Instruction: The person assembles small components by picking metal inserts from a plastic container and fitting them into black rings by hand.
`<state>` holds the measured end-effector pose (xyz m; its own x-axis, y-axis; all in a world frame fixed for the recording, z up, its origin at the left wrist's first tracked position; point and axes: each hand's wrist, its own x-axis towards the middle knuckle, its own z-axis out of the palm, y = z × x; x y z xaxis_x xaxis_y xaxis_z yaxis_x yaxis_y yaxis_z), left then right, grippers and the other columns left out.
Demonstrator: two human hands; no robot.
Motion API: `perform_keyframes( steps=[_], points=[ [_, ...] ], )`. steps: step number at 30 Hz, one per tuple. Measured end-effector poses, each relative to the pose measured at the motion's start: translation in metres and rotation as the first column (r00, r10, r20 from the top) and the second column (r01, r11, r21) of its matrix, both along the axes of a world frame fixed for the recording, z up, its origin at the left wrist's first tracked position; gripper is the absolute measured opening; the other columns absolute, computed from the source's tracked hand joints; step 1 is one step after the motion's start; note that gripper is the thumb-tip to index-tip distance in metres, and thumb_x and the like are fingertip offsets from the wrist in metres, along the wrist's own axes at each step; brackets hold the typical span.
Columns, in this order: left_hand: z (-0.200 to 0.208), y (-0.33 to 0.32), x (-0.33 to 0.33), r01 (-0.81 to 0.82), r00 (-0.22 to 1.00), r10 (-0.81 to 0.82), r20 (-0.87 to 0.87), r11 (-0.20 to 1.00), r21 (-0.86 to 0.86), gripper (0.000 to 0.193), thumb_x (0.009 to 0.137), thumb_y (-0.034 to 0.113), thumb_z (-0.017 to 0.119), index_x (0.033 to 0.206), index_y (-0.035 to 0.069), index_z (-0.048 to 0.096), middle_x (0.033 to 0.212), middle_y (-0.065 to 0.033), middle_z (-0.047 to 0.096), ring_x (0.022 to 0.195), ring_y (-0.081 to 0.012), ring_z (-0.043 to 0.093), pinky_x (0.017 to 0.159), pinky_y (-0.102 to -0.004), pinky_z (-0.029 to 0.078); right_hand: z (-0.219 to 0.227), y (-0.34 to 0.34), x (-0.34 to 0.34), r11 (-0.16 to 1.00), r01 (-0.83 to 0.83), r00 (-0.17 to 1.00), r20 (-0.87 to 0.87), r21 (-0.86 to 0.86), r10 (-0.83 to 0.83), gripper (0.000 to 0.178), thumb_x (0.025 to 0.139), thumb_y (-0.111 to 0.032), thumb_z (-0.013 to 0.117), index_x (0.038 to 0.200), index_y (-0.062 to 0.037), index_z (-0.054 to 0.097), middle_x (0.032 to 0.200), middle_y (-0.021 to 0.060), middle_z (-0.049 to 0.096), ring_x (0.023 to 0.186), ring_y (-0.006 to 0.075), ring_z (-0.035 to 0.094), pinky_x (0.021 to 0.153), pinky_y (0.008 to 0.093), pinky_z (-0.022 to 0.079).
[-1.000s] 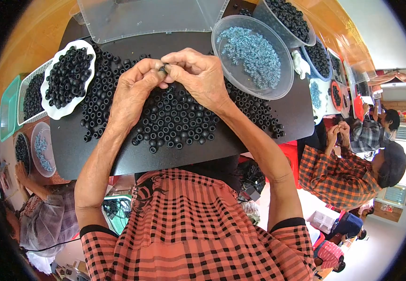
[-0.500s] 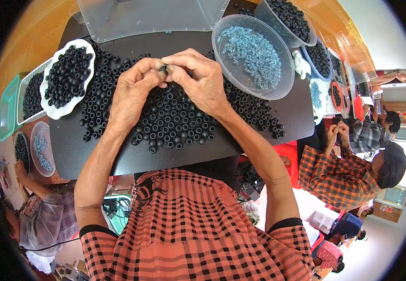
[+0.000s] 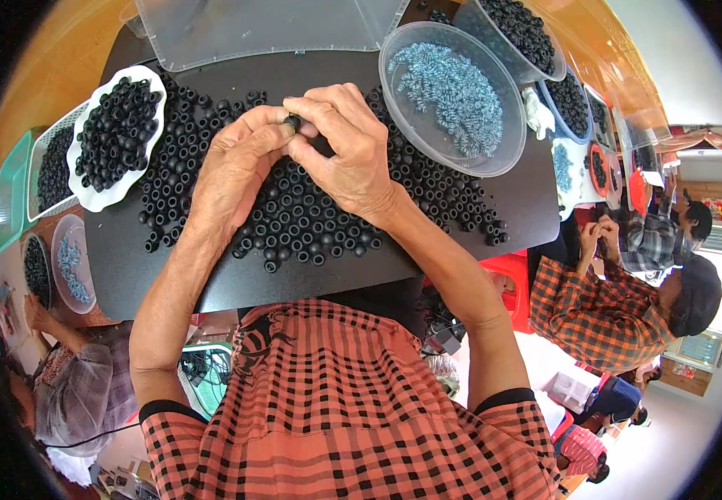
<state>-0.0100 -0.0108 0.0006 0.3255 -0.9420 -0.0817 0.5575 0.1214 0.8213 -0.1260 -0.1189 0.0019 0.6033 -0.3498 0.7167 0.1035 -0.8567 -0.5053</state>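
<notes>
Above the dark table, my left hand [image 3: 240, 162] pinches a small black ball-shaped plastic part [image 3: 292, 122] between thumb and fingertips. My right hand [image 3: 346, 146] meets it from the other side, index finger curled over its top and thumb just below. Whether anything else is between the fingertips is too small to tell. Beneath both hands spreads a loose heap of black ball-shaped parts [image 3: 307, 218], many showing a round hole. To the right of my right hand stands a clear round tub [image 3: 507, 154] with small bluish metal springs [image 3: 452, 100] in it.
A white scalloped plate [image 3: 94, 200] of black parts is at left, beside a white basket [image 3: 37, 179] and a green basket [image 3: 12, 196]. A large clear bin [image 3: 273, 33] lies at the far edge. Another tub of black parts [image 3: 515, 37] stands far right. People sit on both sides.
My right thumb has drawn back a little from my left fingertips, opening a small gap, while the right index finger stays over the black part. The left hand keeps its pinch.
</notes>
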Motion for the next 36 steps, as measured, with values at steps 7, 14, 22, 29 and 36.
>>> perform_keyframes(
  steps=[7,14,22,29,36],
  points=[
    [0.006,0.0,0.0,-0.032,0.999,0.031,0.026,0.999,0.039,0.014,0.09,0.008,0.053,0.099,0.0,0.06,0.093,-0.0057,0.063,0.088,-0.0118,0.058,0.085,-0.0268,0.045,0.007,0.004,0.003,0.997,0.029,1.0,0.01,-0.074,-0.029,0.037,0.06,0.005,0.072,0.095,-0.0009,0.063,0.084,0.0078,0.058,0.068,0.0182,0.052,0.058,0.0292,0.046],
    [0.0,-0.002,0.001,0.007,1.0,-0.008,0.02,1.0,0.021,0.013,0.09,0.007,0.053,0.098,0.0,0.06,0.091,-0.0057,0.063,0.088,-0.012,0.058,0.085,-0.0268,0.046,0.001,0.002,0.0,1.0,-0.015,1.0,-0.013,0.012,0.015,0.031,0.062,0.003,0.07,0.091,-0.0039,0.063,0.079,0.0057,0.056,0.07,0.0208,0.052,0.063,0.032,0.043],
    [-0.001,0.001,0.005,-0.021,0.992,0.018,0.126,1.0,0.021,0.014,0.091,0.013,0.053,0.094,0.002,0.061,0.091,-0.0038,0.062,0.085,-0.0122,0.059,0.082,-0.0274,0.047,0.004,0.004,-0.001,0.997,0.046,0.999,-0.007,-0.067,-0.046,0.036,0.063,-0.003,0.075,0.097,-0.0013,0.064,0.087,0.009,0.063,0.076,0.0239,0.058,0.069,0.0336,0.046],
    [0.002,-0.004,0.013,-0.183,0.923,0.177,0.342,0.983,-0.016,0.029,0.095,0.024,0.047,0.102,-0.002,0.058,0.09,-0.0072,0.063,0.084,-0.0135,0.059,0.083,-0.0283,0.046,0.004,0.001,-0.006,0.998,-0.042,0.999,0.014,-0.051,0.043,0.024,0.068,-0.002,0.071,0.091,-0.0026,0.062,0.084,0.0089,0.061,0.076,0.0269,0.055,0.069,0.0372,0.042],
    [-0.005,-0.002,0.021,-0.222,0.91,0.216,0.354,0.975,-0.025,0.032,0.095,0.029,0.049,0.104,-0.001,0.057,0.085,-0.0078,0.063,0.081,-0.0143,0.056,0.081,-0.0287,0.044,0.026,0.005,-0.025,0.997,-0.037,0.996,0.075,-0.071,0.042,0.027,0.07,-0.008,0.073,0.093,-0.0008,0.061,0.085,0.0097,0.061,0.076,0.0259,0.057,0.07,0.0352,0.043]
  ],
)
